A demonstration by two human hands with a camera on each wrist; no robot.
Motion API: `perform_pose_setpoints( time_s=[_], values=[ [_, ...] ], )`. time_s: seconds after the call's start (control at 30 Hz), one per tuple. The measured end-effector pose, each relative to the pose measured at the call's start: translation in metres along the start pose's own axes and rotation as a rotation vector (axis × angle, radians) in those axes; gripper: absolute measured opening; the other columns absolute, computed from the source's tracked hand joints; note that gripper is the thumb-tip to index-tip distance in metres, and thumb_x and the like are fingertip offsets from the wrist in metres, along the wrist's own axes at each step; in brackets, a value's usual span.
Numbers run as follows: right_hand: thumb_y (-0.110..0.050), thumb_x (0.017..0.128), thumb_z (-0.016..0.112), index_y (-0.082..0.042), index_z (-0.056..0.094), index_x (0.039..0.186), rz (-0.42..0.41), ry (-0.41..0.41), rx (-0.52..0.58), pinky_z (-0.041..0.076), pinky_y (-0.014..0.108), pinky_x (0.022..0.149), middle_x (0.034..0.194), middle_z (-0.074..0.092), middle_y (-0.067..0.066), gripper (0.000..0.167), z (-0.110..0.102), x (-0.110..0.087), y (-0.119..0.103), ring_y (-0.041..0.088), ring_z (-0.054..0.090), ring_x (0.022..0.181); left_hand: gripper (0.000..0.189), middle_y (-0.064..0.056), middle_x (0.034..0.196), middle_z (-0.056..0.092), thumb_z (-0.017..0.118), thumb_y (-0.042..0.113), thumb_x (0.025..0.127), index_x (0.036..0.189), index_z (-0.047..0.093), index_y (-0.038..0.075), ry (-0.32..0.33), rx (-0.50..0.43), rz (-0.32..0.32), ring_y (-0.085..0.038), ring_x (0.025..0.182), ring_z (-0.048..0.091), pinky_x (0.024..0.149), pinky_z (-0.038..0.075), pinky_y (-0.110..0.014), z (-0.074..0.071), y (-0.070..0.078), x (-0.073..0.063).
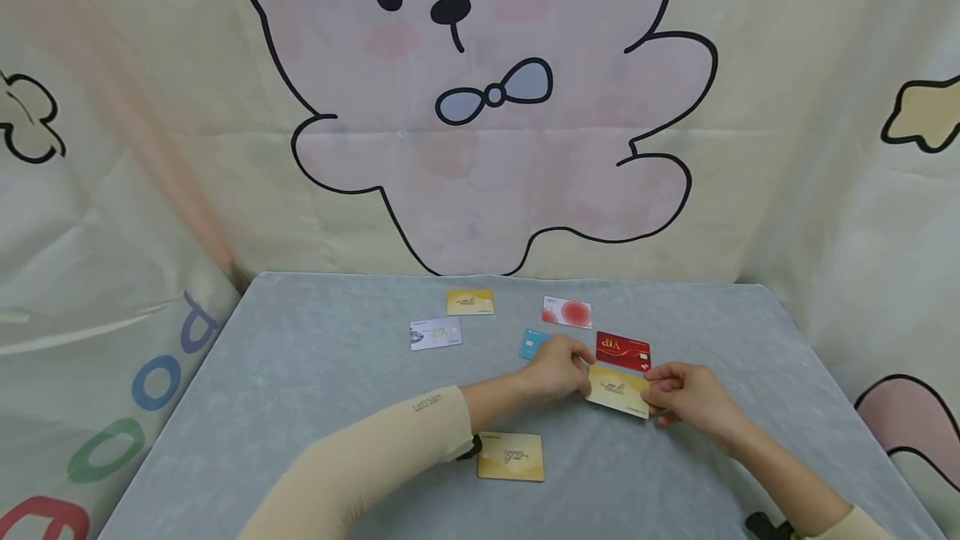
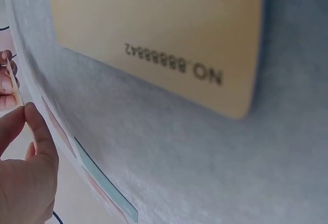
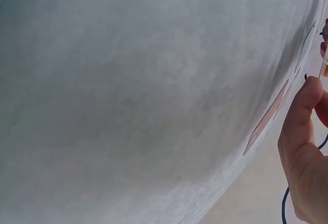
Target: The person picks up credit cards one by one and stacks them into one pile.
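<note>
**Rectangular gold card with dark print (image 1: 618,391) gripped at both ends**

On the grey cloth-covered tabletop (image 1: 315,357), reading left to right: a silver-white rectangular card (image 1: 436,334) lies near a glossy yellow-gold rectangular card (image 1: 470,302) set farther back. A pale-gold rectangular card (image 1: 510,457) lies in front, beside the beige left sleeve (image 1: 375,457). A light-blue rectangular card (image 1: 532,343) is partly hidden by the left hand (image 1: 557,369), whose thumb and finger pinch the held card's left edge. Behind lies a white rectangular card with a red disc (image 1: 567,312). The held card is raised off the tabletop, before a red rectangular card lettered VIP (image 1: 622,349). Rightmost, the right hand (image 1: 690,398) pinches the held card's right edge.
</note>
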State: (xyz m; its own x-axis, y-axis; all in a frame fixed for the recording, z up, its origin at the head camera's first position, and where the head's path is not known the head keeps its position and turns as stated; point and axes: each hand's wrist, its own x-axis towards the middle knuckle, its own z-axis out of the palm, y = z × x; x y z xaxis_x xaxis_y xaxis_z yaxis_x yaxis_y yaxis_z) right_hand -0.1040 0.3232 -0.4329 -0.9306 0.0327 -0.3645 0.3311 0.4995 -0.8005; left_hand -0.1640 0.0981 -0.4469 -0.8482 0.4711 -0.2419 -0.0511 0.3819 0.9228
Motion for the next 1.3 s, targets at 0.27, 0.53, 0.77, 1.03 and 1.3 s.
perform_pose_setpoints(
  time_s=[0.27, 0.53, 0.77, 1.03, 1.3],
  values=[
    [-0.007, 0.096, 0.076, 0.014, 0.057, 0.127, 0.012, -0.029, 0.009, 0.062, 0.035, 0.068, 0.095, 0.072, 0.01, 0.042, 0.002, -0.001, -0.005, 0.022, 0.069, 0.08, 0.029, -0.006, 0.073, 0.059, 0.079, -0.016, 0.079, 0.105, 0.075, -0.005, -0.012, -0.105, -0.001, -0.014, 0.057, 0.06, 0.06, 0.06, -0.028, -0.007, -0.004, -0.005],
    [-0.009, 0.095, 0.078, 0.014, 0.058, 0.126, 0.007, -0.05, 0.025, 0.062, 0.034, 0.068, 0.094, 0.073, 0.009, 0.044, 0.005, -0.004, -0.009, 0.022, 0.07, 0.08, 0.029, -0.006, 0.071, 0.061, 0.078, -0.017, 0.079, 0.107, 0.074, -0.008, -0.026, -0.162, -0.009, -0.013, 0.057, 0.061, 0.061, 0.061, -0.028, -0.015, -0.007, -0.012],
    [-0.011, 0.094, 0.079, 0.013, 0.059, 0.126, 0.009, -0.051, 0.031, 0.062, 0.034, 0.068, 0.095, 0.073, 0.01, 0.045, 0.01, -0.005, -0.014, 0.022, 0.069, 0.08, 0.031, -0.005, 0.071, 0.063, 0.079, -0.015, 0.08, 0.109, 0.075, -0.007, -0.027, -0.141, 0.016, -0.012, 0.057, 0.064, 0.063, 0.061, -0.028, -0.024, -0.008, -0.016],
    [-0.014, 0.094, 0.079, 0.013, 0.059, 0.127, -0.014, -0.05, 0.049, 0.062, 0.033, 0.068, 0.097, 0.072, 0.01, 0.046, 0.016, -0.006, -0.018, 0.023, 0.069, 0.079, 0.031, -0.006, 0.073, 0.062, 0.079, -0.015, 0.08, 0.11, 0.074, -0.007, -0.048, -0.158, 0.029, -0.014, 0.06, 0.064, 0.065, 0.061, -0.029, -0.036, -0.008, -0.021],
    [-0.014, 0.095, 0.079, 0.013, 0.059, 0.128, -0.025, -0.068, 0.076, 0.062, 0.033, 0.068, 0.099, 0.072, 0.011, 0.047, 0.021, -0.007, -0.026, 0.022, 0.068, 0.08, 0.03, -0.008, 0.074, 0.061, 0.077, -0.018, 0.079, 0.107, 0.074, -0.007, -0.045, -0.226, 0.017, -0.015, 0.061, 0.063, 0.068, 0.063, -0.036, -0.045, -0.011, -0.026]
  ],
)
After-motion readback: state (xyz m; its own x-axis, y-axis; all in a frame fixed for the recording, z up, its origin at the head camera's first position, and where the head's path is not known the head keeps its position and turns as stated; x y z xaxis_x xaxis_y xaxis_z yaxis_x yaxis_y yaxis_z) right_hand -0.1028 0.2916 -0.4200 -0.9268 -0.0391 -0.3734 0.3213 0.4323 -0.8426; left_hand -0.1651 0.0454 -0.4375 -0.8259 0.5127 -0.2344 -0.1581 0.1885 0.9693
